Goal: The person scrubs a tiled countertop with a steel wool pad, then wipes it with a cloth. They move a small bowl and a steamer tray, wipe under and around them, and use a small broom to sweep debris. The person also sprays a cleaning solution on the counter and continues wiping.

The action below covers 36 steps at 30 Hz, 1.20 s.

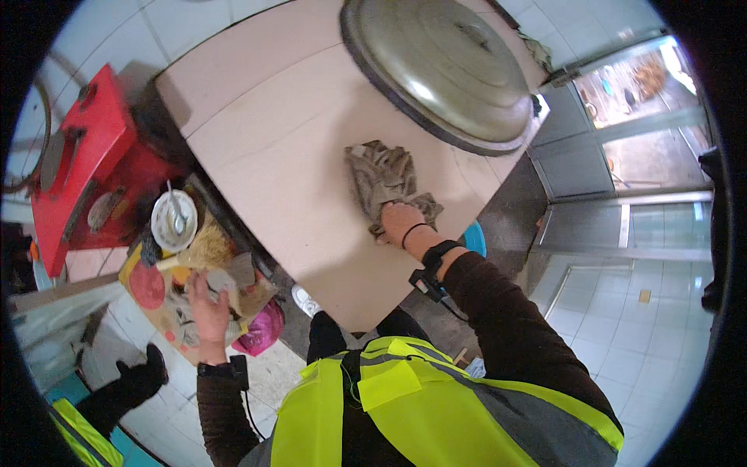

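Note:
My right hand [401, 223] is closed on the near end of a crumpled brown-grey cloth [379, 175], which lies on the pale tiled tabletop [280, 169]. My left hand [209, 309] is spread over a small side surface with a patterned cover [175, 327], with a round pale item [220, 281] by its fingertips; whether it touches that item I cannot tell. Beyond that hand lie a straw brush [204, 248] and a white bowl [174, 220] with a spoon in it.
A large oval metal lid [443, 64] covers the table's far right part. A red machine [96, 169] stands at the left. A pink plastic bag [261, 330] is beside the side surface. Another person's sleeve [125, 388] shows at lower left. A blue basin [474, 238] stands beyond the table's right edge.

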Available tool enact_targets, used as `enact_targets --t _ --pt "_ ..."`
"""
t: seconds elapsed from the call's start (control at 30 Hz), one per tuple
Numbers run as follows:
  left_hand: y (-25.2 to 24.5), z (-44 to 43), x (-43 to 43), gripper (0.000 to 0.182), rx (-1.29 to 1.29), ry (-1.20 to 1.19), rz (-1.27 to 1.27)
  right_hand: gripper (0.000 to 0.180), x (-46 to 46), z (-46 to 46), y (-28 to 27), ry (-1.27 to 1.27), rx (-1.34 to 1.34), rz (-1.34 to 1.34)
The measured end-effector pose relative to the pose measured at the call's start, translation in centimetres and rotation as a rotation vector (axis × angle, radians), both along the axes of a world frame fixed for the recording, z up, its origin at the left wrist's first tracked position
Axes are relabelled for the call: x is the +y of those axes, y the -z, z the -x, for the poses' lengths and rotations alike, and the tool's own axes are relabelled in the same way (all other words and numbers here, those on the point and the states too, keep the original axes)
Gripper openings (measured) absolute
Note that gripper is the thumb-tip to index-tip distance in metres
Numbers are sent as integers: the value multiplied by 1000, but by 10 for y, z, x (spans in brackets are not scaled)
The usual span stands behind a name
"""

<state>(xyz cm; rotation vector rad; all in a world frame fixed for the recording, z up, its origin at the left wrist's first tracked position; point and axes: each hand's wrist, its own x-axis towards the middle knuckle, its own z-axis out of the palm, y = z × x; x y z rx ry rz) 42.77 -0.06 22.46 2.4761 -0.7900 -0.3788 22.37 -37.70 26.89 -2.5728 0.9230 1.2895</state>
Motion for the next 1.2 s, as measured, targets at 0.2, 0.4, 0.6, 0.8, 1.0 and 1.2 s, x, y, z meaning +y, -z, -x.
enact_targets --t 0.2,0.4,0.6,0.8,1.0,1.2 --pt "-58 70 -129 66 38 349 181 74 3 29 -8 37 -327 -73" --pt "-53 145 -253 91 -21 574 64 61 -7 118 -10 -55 -782 -243" --pt "-16 183 -329 99 -231 575 -134 46 -71 294 -12 185 -618 -278" --pt "-6 234 -387 85 -255 614 -150 33 -98 533 25 665 -376 13" --pt "-11 331 -494 74 -218 905 5 35 -13 662 67 1013 -100 -130" --pt "-15 382 -585 68 -294 1048 54 35 51 641 66 1071 -83 -374"
